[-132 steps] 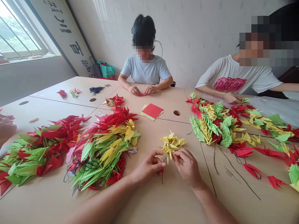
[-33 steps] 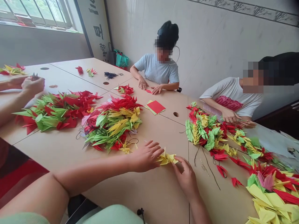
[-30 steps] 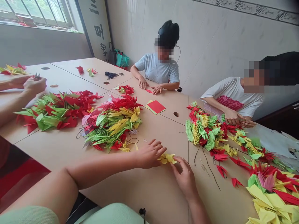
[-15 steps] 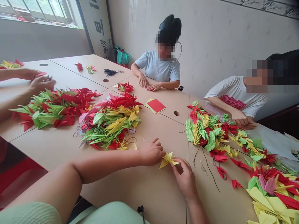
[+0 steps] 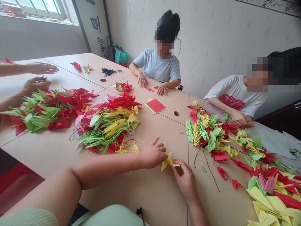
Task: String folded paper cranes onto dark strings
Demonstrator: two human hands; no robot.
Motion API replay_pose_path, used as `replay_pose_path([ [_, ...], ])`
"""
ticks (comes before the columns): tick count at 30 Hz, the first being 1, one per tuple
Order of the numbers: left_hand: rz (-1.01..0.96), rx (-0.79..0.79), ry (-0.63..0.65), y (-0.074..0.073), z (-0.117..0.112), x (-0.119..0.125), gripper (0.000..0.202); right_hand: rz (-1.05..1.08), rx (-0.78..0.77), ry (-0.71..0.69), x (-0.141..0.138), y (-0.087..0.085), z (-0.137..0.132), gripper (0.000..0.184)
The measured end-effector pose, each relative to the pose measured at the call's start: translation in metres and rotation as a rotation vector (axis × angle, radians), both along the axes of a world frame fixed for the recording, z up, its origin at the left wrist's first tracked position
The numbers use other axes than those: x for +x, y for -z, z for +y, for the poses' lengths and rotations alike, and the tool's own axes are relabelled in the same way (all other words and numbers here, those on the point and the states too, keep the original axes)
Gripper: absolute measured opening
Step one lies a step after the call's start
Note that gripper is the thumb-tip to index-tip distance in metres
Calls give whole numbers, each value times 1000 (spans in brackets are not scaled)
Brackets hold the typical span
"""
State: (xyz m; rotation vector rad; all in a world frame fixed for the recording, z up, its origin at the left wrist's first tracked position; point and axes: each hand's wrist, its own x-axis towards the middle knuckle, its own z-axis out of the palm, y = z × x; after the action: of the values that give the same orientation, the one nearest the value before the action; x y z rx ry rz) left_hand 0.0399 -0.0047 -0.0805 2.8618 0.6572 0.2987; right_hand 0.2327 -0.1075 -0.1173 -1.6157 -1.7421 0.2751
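A yellow origami crane (image 5: 168,161) is held just above the near part of the table, between my two hands. My left hand (image 5: 154,154) pinches it from the left side, the index finger raised a little. On the other side my right hand (image 5: 185,177) grips it between thumb and fingers. My fingers hide parts of the folded paper. Left of my hands lies a heap of red, green and yellow cranes (image 5: 110,121) with dark cords. To the right, a thin dark cord (image 5: 213,175) and a needle-like metal piece (image 5: 205,169) rest on the table.
More folded cranes (image 5: 207,127) and a large yellow, red and green pile (image 5: 272,201) lie at right. Another crane heap (image 5: 47,110) sits at left. Red and green paper squares (image 5: 155,106) lie mid-table. Co-workers' hands (image 5: 150,86) are across the table, others at left and right.
My two hands stay on the yellow crane, nearly unmoved. Across the table, a co-worker's hands have parted, uncovering a red folded paper. At left, a co-worker's hand has stretched out flat.
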Motion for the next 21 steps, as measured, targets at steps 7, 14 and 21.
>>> replay_pose_path([
  [7,-5,22,22,-2,3,-2,14,8,-6,10,-1,-1,2,16],
  [14,-14,37,23,-11,0,-4,13,-5,12,49,2,-7,2,20],
  [21,-7,-3,-2,-5,-4,-1,10,-75,27,39,2,0,3,23],
])
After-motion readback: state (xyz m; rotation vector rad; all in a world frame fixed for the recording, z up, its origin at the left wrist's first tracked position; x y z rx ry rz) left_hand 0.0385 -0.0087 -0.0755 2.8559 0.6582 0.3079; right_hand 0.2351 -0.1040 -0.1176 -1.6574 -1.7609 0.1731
